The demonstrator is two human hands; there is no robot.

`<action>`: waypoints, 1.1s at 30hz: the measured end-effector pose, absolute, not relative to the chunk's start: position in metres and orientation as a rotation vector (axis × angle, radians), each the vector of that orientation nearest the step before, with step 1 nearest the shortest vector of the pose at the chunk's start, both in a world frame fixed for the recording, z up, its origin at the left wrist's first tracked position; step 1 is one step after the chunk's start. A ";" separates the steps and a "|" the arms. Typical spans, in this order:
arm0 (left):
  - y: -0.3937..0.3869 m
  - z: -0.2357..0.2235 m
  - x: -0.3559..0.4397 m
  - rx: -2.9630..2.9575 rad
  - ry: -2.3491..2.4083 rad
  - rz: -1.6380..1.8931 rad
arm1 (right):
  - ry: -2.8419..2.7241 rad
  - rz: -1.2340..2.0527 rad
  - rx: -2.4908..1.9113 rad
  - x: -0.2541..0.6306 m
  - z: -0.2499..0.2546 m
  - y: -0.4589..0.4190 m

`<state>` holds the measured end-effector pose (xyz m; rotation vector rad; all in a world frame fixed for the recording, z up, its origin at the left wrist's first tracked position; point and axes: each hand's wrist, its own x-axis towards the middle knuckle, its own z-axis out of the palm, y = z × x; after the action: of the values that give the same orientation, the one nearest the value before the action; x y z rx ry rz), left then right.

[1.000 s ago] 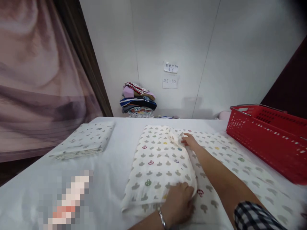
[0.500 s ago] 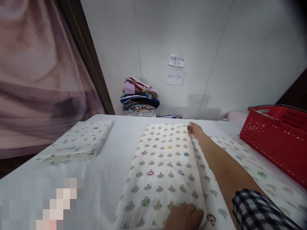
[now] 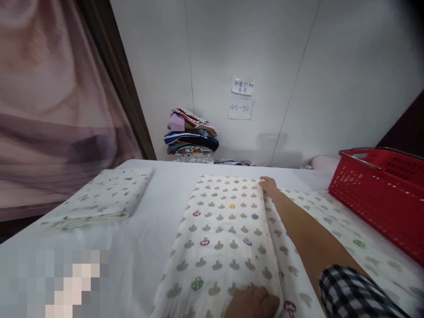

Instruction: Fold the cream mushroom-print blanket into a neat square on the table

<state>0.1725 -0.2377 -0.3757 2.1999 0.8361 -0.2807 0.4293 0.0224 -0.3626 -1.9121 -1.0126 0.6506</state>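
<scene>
A white cloth printed with grey mushrooms [image 3: 218, 229] lies partly folded in the middle of the table, a few of its mushrooms coloured. At the far right corner of the folded part, my right hand [image 3: 268, 184] has its fingers closed on the cloth edge. My left hand [image 3: 253, 302] is at the near end of the same edge, fingers curled on the fabric and the fingertips hidden. Further mushroom-print fabric [image 3: 344, 229] spreads flat to the right, passing under my right forearm.
A folded white cloth with small dark prints [image 3: 106, 194] lies on the left of the white table [image 3: 142, 260]. On the right stands a red plastic basket [image 3: 377, 198]. Behind the table is a pile of folded fabrics [image 3: 192, 137] by the wall. A pink curtain [image 3: 59, 110] hangs at left.
The view has shifted slightly. Both hands keep their places on the cloth's right edge, and the fold looks nearly the same.
</scene>
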 end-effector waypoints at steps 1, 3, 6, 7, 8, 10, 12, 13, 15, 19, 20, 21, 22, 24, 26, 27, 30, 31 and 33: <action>-0.238 -0.378 0.173 2.209 0.839 -0.269 | -1.025 0.618 -1.932 0.429 -0.363 0.022; -0.238 -0.382 0.173 2.227 0.850 -0.262 | -1.051 0.575 -1.960 0.427 -0.365 0.018; -0.238 -0.382 0.171 2.280 0.828 -0.221 | -1.075 0.577 -1.986 0.421 -0.364 0.002; -0.239 -0.381 0.170 2.309 0.797 -0.194 | -1.078 0.599 -1.992 0.418 -0.363 -0.006; -0.240 -0.378 0.168 2.345 0.759 -0.158 | -1.083 0.630 -1.993 0.415 -0.362 -0.016; -0.243 -0.371 0.163 2.420 0.717 -0.065 | -1.097 0.706 -1.979 0.409 -0.359 -0.042; -0.249 -0.362 0.158 2.491 0.723 0.046 | -1.118 0.781 -1.955 0.401 -0.356 -0.075; -0.253 -0.357 0.156 2.521 0.741 0.089 | -1.128 0.816 -1.938 0.396 -0.356 -0.093; -0.260 -0.351 0.154 2.571 0.782 0.135 | -1.139 0.894 -1.884 0.388 -0.355 -0.134; -0.268 -0.348 0.152 2.622 0.906 0.207 | -1.132 0.999 -1.745 0.371 -0.358 -0.219; -0.268 -0.348 0.152 2.630 0.942 0.221 | -1.147 0.998 -1.733 0.368 -0.358 -0.239; -0.269 -0.349 0.151 2.640 0.970 0.229 | -1.176 0.986 -1.723 0.364 -0.359 -0.258; -0.269 -0.349 0.150 2.655 0.991 0.237 | -1.215 0.957 -1.715 0.361 -0.359 -0.275; -0.270 -0.350 0.147 2.693 1.012 0.273 | -1.294 0.837 -1.698 0.356 -0.361 -0.302; -0.271 -0.349 0.143 2.724 1.025 0.332 | -1.356 0.666 -1.677 0.353 -0.363 -0.319; -0.272 -0.349 0.141 2.732 1.038 0.356 | -1.377 0.587 -1.666 0.352 -0.365 -0.325; -0.275 -0.349 0.135 2.738 1.084 0.378 | -1.444 0.477 -1.611 0.347 -0.370 -0.331; -0.275 -0.350 0.133 2.740 1.093 0.379 | -1.470 0.474 -1.589 0.345 -0.371 -0.331; -0.275 -0.350 0.130 2.750 1.107 0.386 | -1.525 0.464 -1.556 0.340 -0.372 -0.330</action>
<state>0.1297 -0.2753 -0.3497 2.7499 1.1067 0.3860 0.3400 -0.3297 -0.3718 -1.5564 -1.5250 0.4640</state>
